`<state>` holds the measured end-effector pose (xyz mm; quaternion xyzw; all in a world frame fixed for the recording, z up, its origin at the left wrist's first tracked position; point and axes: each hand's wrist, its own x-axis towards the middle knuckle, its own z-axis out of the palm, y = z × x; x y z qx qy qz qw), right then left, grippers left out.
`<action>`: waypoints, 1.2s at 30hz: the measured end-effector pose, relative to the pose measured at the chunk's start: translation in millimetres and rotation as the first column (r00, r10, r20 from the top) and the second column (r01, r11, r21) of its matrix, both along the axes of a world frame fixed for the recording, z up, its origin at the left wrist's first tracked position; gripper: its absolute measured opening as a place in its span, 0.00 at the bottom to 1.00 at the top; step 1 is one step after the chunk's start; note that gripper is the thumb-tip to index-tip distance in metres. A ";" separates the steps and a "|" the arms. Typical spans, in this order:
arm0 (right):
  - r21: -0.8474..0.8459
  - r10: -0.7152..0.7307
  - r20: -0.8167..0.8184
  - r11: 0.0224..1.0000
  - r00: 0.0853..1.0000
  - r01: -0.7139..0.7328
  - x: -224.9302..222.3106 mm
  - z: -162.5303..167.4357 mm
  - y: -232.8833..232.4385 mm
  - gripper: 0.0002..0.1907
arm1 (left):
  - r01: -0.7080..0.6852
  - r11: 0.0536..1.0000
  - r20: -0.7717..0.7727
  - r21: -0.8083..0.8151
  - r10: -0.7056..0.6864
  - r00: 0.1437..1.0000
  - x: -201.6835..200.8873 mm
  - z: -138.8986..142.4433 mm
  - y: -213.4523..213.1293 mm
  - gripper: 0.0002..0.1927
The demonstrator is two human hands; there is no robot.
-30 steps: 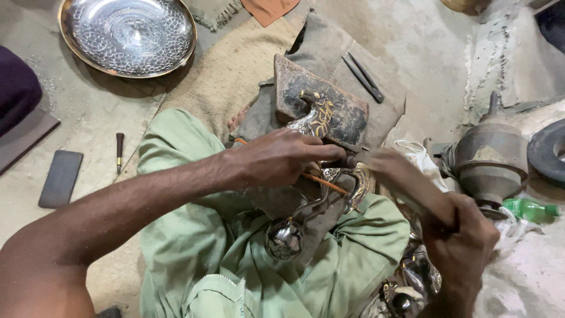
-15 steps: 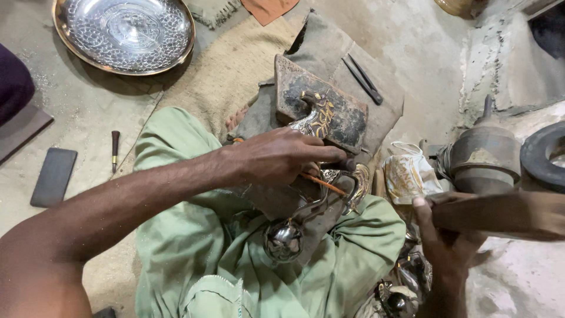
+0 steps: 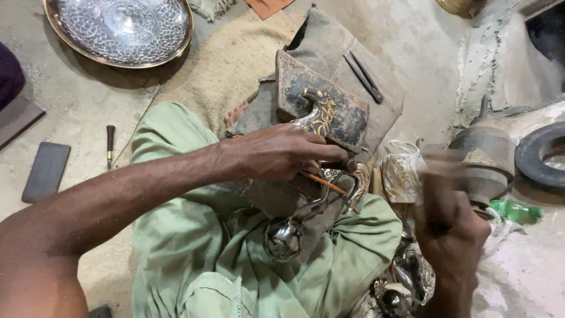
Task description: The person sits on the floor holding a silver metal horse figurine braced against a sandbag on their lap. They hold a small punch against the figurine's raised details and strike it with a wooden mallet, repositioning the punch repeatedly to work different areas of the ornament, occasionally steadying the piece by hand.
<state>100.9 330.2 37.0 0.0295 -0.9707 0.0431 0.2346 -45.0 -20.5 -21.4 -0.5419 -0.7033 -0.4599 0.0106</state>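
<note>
My left hand (image 3: 281, 154) grips a thin orange-brown chisel (image 3: 325, 183) and presses its tip against an ornate silver-and-gold metal piece (image 3: 329, 176) lying across my lap. The piece rests partly on a dark pitch block (image 3: 347, 115). A polished round knob (image 3: 283, 238) of the piece hangs low between my knees. My right hand (image 3: 448, 228), blurred with motion, is raised at the right and closed around a wooden hammer handle (image 3: 453, 159), which is smeared in the frame. My green trousers (image 3: 194, 235) fill the lower middle.
A large engraved round tray (image 3: 119, 28) lies at top left. A dark flat stone (image 3: 46, 171) and a small awl (image 3: 109, 144) lie on the floor at left. Two thin tools (image 3: 363, 76) rest on cloth. A metal pot (image 3: 485, 162), a green bottle (image 3: 515, 210) and a black ring (image 3: 541, 156) stand right.
My right hand swung the hammer from low beside the piece outward to the right, and now holds it raised in a blur. My left hand stays on the chisel.
</note>
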 end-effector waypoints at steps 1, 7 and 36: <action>-0.028 0.041 -0.039 0.999 0.998 -0.042 -0.2 -1.1 1.6 0.17 | 0.002 1.000 0.001 -0.010 -0.002 1.000 -0.5 0.3 -0.2 0.32; -0.126 0.133 -0.034 0.983 0.990 -0.137 1.0 -2.9 0.8 0.10 | -0.001 0.999 0.039 -0.054 0.003 0.999 -1.4 4.0 -1.7 0.34; -0.145 0.093 -0.067 0.984 0.993 -0.102 -2.9 -5.9 -5.2 0.09 | 0.071 0.997 0.007 0.009 -0.071 0.997 -5.9 11.5 -8.2 0.30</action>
